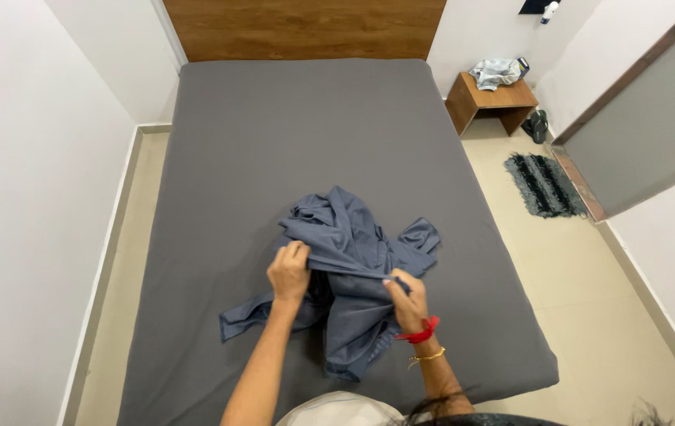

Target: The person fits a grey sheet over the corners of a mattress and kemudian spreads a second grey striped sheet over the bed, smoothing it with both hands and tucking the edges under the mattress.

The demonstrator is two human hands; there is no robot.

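Garment count: 1 blue-grey shirt, crumpled on grey bed. L hand & R hand both w/ fingers pinched shut on its edge, pulled taut btwn them.

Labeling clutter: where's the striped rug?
Head view, right side: the striped rug lies on the floor beside the bed, just below the wooden nightstand.

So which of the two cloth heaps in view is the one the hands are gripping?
The blue-grey garment crumpled on the grey bed: the left hand and right hand both pinch its edge. The pale cloth bundle sits untouched on the wooden bedside table.
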